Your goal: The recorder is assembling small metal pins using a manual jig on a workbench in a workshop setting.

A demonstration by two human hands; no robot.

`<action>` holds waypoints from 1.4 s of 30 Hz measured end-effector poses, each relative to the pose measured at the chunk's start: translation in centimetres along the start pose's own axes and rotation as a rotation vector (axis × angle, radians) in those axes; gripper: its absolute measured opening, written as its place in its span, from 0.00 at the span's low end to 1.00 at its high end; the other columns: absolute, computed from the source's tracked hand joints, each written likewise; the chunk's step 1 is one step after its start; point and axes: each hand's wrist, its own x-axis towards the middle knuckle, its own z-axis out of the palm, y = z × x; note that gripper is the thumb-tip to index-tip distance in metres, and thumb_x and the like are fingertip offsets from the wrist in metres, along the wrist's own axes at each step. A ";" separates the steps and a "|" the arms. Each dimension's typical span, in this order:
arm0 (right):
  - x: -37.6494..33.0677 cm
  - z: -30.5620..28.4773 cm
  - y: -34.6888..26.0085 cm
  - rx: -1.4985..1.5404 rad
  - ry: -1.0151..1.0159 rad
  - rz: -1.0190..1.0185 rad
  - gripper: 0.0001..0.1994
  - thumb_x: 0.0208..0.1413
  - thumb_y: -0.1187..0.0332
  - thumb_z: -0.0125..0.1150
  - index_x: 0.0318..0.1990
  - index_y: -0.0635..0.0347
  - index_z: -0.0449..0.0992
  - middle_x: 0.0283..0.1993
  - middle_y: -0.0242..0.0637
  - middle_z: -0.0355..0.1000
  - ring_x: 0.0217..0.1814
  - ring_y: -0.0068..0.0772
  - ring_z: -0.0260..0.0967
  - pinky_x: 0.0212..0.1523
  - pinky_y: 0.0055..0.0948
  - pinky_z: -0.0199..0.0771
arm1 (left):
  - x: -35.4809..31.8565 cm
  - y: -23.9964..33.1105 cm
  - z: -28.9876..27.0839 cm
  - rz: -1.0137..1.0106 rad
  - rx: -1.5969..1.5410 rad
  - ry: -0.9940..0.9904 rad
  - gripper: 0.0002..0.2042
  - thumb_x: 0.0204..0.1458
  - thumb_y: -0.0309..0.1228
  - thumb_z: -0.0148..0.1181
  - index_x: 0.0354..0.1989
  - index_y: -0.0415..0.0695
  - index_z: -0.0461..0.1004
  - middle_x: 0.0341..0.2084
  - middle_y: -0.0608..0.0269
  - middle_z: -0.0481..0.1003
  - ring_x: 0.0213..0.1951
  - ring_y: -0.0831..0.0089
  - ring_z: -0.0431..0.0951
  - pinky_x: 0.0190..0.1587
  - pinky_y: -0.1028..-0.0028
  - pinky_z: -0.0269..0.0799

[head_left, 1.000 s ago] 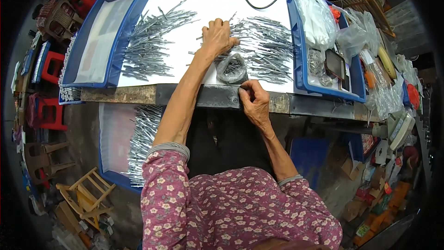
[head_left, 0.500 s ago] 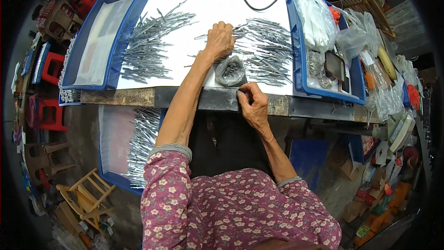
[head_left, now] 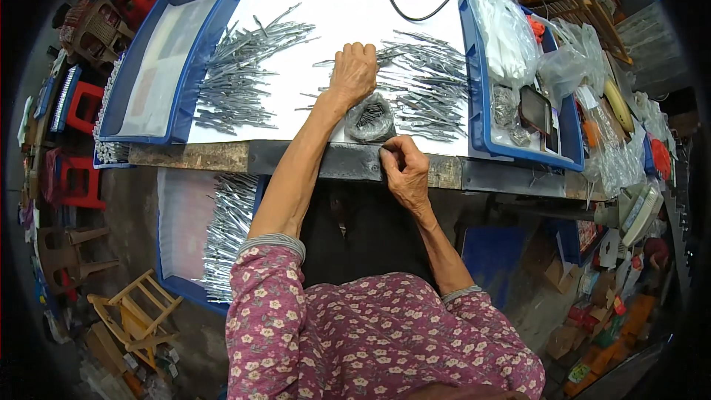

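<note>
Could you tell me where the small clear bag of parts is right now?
In the head view, the small bag lies near the table's front edge, just right of the left hand and above the right hand, beside the right pile of metal pieces.

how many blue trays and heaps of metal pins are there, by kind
blue trays: 3 (left on table, right on table, lower one under the table)
heaps of metal pins: 3 (left on table, right on table, in the lower tray)
total: 6
</note>
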 end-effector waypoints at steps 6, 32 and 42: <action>0.0 0.0 0.2 -0.004 -0.005 -0.004 0.02 0.46 0.78 0.55 0.28 0.64 0.68 0.17 0.26 0.60 0.18 0.13 0.54 0.19 0.16 0.54 | 0.1 -0.5 -0.4 0.029 -0.071 -0.007 0.05 0.43 0.24 0.49 0.26 0.36 0.66 0.25 0.47 0.68 0.30 0.57 0.68 0.33 0.61 0.64; 0.1 -0.1 0.3 -0.018 0.004 -0.031 0.03 0.45 0.77 0.56 0.28 0.65 0.68 0.17 0.28 0.60 0.17 0.14 0.55 0.18 0.18 0.55 | 0.2 0.4 -1.7 0.109 -0.057 -0.009 0.04 0.39 0.16 0.44 0.26 0.36 0.60 0.20 0.48 0.67 0.25 0.57 0.69 0.30 0.63 0.66; 0.0 -0.1 0.3 -0.017 0.011 -0.044 0.03 0.45 0.78 0.56 0.28 0.65 0.68 0.17 0.28 0.61 0.17 0.15 0.56 0.18 0.18 0.56 | -0.2 0.1 -1.9 0.088 -0.178 -0.121 0.06 0.42 0.18 0.44 0.30 0.36 0.60 0.22 0.46 0.65 0.29 0.51 0.67 0.34 0.60 0.62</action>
